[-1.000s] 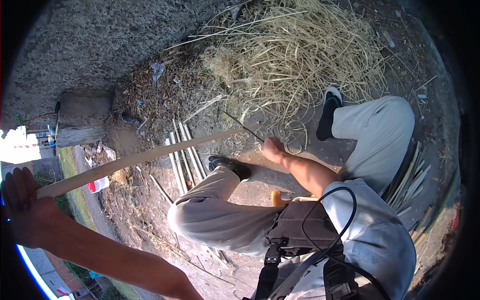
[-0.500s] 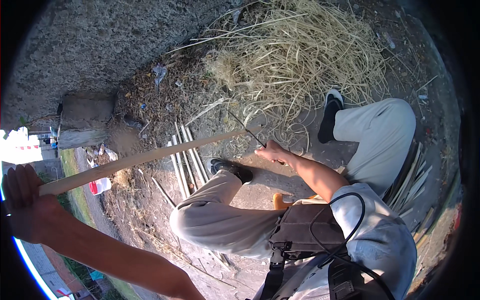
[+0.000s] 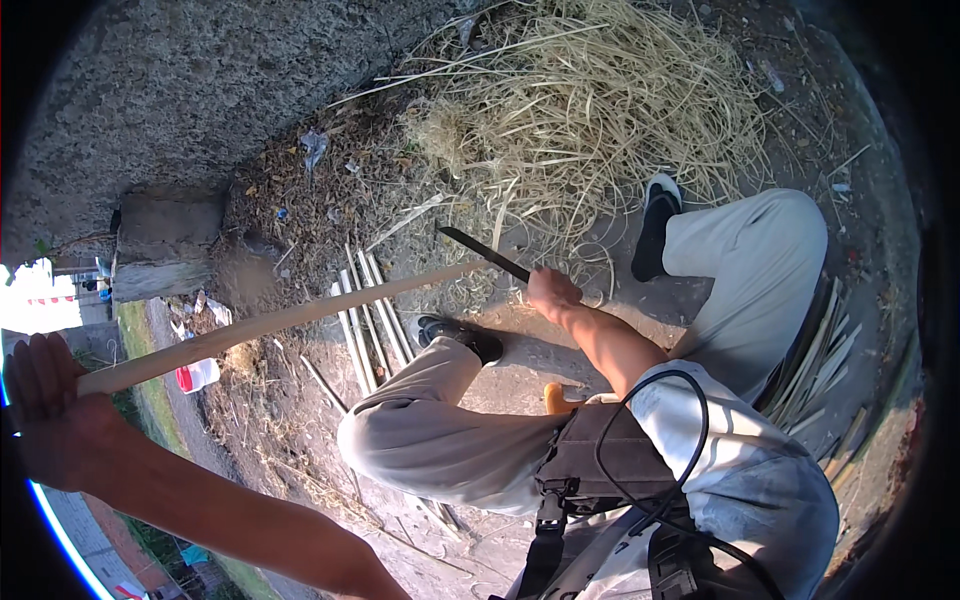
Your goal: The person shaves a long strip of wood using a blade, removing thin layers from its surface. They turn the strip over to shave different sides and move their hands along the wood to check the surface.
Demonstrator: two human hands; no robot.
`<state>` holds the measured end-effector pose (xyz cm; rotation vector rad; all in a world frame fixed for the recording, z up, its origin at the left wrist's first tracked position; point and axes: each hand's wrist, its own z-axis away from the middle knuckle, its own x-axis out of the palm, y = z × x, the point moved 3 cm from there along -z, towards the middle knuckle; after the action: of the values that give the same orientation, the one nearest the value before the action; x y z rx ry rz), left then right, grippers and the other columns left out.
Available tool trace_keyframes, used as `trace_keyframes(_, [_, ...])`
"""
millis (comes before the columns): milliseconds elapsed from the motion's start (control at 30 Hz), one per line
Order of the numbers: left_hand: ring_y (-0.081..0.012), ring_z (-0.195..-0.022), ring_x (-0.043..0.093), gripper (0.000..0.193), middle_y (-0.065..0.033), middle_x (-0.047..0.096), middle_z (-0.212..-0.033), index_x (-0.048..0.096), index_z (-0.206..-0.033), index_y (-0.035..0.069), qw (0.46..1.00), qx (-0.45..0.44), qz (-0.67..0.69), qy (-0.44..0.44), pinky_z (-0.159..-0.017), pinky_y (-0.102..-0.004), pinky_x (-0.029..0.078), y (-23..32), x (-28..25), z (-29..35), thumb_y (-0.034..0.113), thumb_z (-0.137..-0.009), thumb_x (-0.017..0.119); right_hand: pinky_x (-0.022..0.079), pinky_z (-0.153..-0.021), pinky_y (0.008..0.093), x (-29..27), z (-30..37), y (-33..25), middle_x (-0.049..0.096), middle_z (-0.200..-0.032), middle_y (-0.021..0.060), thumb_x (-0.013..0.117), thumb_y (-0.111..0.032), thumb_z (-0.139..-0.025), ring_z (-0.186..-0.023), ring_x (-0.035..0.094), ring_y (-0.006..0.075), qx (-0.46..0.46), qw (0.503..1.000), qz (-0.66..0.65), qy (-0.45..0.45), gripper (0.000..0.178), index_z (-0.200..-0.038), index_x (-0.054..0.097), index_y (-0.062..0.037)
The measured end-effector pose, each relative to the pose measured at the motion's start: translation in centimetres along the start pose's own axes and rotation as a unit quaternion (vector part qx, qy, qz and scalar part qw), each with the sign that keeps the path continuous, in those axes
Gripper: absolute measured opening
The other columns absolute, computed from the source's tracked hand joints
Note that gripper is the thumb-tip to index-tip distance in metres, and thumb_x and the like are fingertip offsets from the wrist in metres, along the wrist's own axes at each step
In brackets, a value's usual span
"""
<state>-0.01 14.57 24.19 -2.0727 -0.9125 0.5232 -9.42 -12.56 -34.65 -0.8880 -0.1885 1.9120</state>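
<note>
My left hand [image 3: 60, 410] is closed round one end of a long pale bamboo-like strip [image 3: 290, 317] at the far left. From there the strip slants across to the middle, its far end reaching the knife. My right hand [image 3: 553, 292] grips a knife; its handle is hidden in my fingers. The knife's dark blade [image 3: 478, 250] crosses the strip close to the strip's far end. A thin pale shaving [image 3: 503, 210] stands beside the blade. Beyond the right hand lies a big heap of curled shavings [image 3: 600, 110].
Several pale strips [image 3: 368, 315] lie on the ground by my left shoe [image 3: 460, 338]. More strips [image 3: 815, 360] lie beyond my right leg. A rough grey wall [image 3: 200, 90] and a block [image 3: 170, 240] stand at upper left. A black bag [image 3: 610, 445] with a loose cable rests at my lap.
My right hand has shifted slightly up and right, and the knife has turned so the flat of its blade shows. A shaving now stands by the blade. The left hand stays almost still.
</note>
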Motion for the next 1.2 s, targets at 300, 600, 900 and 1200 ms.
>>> trace_keyframes(300, [-0.0228,-0.058,0.062,0.013,-0.0062,0.064,-0.065,0.063,-0.059,0.011,1.000,0.011,0.001,-0.008,-0.049,-0.0344,0.046,0.6,0.2,-0.2,0.019,-0.069,0.064,0.050,-0.070,0.0460,2.0,2.9,-4.7,0.068,-0.075,0.0229,0.060,-0.032,-0.095,-0.071,0.067,0.0337,-0.234,0.966,-0.080,-0.075,0.040,-0.084,0.065,0.0059])
trace_keyframes(600, [-0.0222,-0.059,0.063,0.014,-0.0063,0.065,-0.064,0.064,-0.059,0.011,1.000,0.011,-0.013,-0.011,-0.049,-0.0340,0.046,0.1,0.4,0.0,0.018,-0.071,0.063,0.046,-0.042,0.0417,4.6,-1.7,1.4,0.063,-0.065,0.0228,0.058,-0.022,-0.085,-0.049,0.063,0.0269,-0.015,0.960,-0.179,-0.214,0.032,-0.076,0.062,0.0089])
trace_keyframes(900, [-0.0216,-0.060,0.063,0.016,-0.0065,0.065,-0.064,0.064,-0.058,0.010,1.000,0.004,-0.030,-0.005,-0.048,-0.0336,0.046,0.4,0.0,-0.3,0.017,-0.072,0.062,0.053,-0.080,0.0437,2.7,-0.8,2.8,0.070,-0.085,0.0174,0.072,-0.049,-0.081,-0.088,0.070,0.0335,-0.154,0.986,-0.057,-0.030,0.047,-0.086,0.068,-0.0026])
trace_keyframes(1200, [-0.0204,-0.063,0.062,0.017,-0.0056,0.064,-0.066,0.060,-0.060,0.007,0.970,0.099,-0.132,-0.180,-0.051,-0.0317,0.045,2.8,-5.3,-3.1,0.013,-0.076,0.059,0.056,-0.074,0.0420,0.6,-3.8,3.6,0.072,-0.095,0.0196,0.069,-0.026,-0.082,-0.091,0.072,0.0316,-0.072,0.988,0.084,-0.111,0.030,-0.092,0.071,0.0024])
